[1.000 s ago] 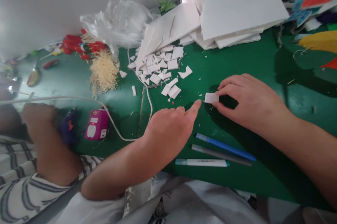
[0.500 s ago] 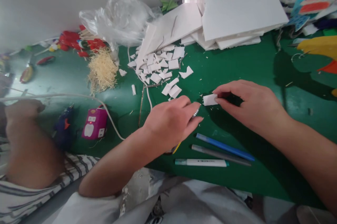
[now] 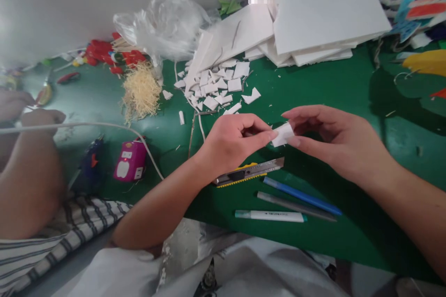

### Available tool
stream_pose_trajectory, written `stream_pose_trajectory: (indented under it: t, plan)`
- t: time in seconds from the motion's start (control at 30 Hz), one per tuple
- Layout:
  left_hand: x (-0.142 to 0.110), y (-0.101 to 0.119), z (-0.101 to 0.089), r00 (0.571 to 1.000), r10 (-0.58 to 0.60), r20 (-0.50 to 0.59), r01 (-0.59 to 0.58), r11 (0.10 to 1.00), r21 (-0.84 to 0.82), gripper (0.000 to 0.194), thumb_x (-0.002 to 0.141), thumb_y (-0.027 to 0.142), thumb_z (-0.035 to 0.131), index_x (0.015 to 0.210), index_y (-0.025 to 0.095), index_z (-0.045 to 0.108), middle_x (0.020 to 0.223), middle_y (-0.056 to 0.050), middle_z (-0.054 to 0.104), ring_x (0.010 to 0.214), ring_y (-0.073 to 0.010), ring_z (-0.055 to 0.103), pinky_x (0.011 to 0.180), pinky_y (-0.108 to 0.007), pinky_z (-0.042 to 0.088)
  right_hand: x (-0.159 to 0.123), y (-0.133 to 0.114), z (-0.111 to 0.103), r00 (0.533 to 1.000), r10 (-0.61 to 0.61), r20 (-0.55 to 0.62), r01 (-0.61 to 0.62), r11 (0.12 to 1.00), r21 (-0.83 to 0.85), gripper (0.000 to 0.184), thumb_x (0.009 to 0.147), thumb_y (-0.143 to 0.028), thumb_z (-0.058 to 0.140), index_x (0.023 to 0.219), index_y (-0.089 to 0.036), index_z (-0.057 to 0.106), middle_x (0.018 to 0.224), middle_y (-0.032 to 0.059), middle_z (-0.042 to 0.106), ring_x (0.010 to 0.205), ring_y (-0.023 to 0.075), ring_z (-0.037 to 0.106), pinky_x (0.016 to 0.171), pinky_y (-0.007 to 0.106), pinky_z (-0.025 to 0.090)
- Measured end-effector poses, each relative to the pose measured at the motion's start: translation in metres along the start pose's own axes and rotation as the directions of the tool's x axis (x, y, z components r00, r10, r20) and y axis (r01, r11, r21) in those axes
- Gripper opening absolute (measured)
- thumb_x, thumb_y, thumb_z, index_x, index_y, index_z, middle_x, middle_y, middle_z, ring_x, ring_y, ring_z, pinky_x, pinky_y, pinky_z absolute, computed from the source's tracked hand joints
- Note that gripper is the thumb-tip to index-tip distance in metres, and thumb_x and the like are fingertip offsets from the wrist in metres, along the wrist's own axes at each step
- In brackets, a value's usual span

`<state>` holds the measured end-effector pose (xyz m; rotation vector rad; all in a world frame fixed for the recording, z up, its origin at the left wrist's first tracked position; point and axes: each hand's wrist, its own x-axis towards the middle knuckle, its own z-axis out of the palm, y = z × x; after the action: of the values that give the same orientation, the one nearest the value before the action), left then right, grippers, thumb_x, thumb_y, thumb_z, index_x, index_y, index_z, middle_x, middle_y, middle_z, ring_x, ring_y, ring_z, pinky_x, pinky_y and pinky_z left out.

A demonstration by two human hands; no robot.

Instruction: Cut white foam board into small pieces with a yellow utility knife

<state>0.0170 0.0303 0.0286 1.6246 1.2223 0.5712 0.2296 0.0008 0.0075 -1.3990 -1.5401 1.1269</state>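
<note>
Between my two hands is a small white foam piece [image 3: 282, 134], held just above the green table. My left hand [image 3: 237, 141] pinches its left end between thumb and index finger. At the right end, the thumb and a finger of my right hand [image 3: 336, 136] meet the piece, while the index finger is raised off it. A utility knife [image 3: 249, 172] with yellow edging lies below my left hand, its blade out to the right. Several cut foam scraps [image 3: 212, 85] are heaped beyond my left hand.
Below the knife lie a blue pen [image 3: 303, 196], a grey pen [image 3: 296, 206] and a white marker [image 3: 272, 215]. Foam sheets [image 3: 327, 9] are stacked at the back. A purple power adapter [image 3: 130, 161] and white cable [image 3: 149, 153] sit left, near another person's arm [image 3: 35, 171].
My left hand has left the utility knife, which now lies fully visible, and has taken hold of the foam piece. The piece has been raised and tilted. The other person's arm has shifted.
</note>
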Motion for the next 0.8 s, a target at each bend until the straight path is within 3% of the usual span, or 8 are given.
stream_pose_trajectory:
  t: [0.13,0.3,0.57,0.8]
  plan:
    - [-0.0002,0.0055,-0.0026,0.995,-0.094,0.042,0.100,0.984,-0.145,0.015,0.080,0.031,0.078,0.075,0.016,0.077,0.063,0.002,0.070,0.051,-0.0067,0.052,0.048,-0.018,0.041,-0.0001,-0.0034,0.0034,0.993,0.116,0.027,-0.118,0.983,0.139,0.013,0.075,-0.038,0.082,0.083,-0.028,0.079,0.080,0.0002,0.079,0.070,0.0178,0.072,0.065,0.032,0.061]
    - [-0.0004,0.0083,-0.0023,0.990,-0.123,0.065,0.134,0.966,-0.219,0.011,0.079,0.027,0.078,0.075,0.016,0.077,0.064,0.002,0.071,0.051,-0.0057,0.053,0.050,-0.017,0.046,0.0006,-0.0052,0.0040,0.983,0.175,0.054,-0.183,0.954,0.238,0.019,0.070,-0.040,0.089,0.082,-0.028,0.081,0.080,0.0006,0.080,0.070,0.0177,0.072,0.065,0.033,0.061]
    - [-0.0004,0.0092,-0.0028,0.987,-0.131,0.090,0.151,0.951,-0.271,0.008,0.078,0.022,0.076,0.073,0.016,0.076,0.064,0.004,0.069,0.050,-0.0046,0.052,0.049,-0.016,0.045,0.0022,-0.0052,0.0040,0.977,0.178,0.113,-0.205,0.930,0.306,0.026,0.070,-0.047,0.092,0.082,-0.026,0.082,0.080,0.0016,0.080,0.071,0.0181,0.074,0.068,0.033,0.063]
    - [0.0013,0.0050,-0.0053,0.972,-0.143,0.185,0.207,0.895,-0.396,0.006,0.073,0.018,0.082,0.072,0.017,0.077,0.065,0.004,0.070,0.052,-0.0044,0.052,0.050,-0.017,0.042,0.0006,-0.0021,0.0051,0.960,0.204,0.189,-0.269,0.858,0.438,0.024,0.069,-0.044,0.095,0.083,-0.028,0.083,0.078,0.0004,0.079,0.069,0.0143,0.072,0.066,0.028,0.061]
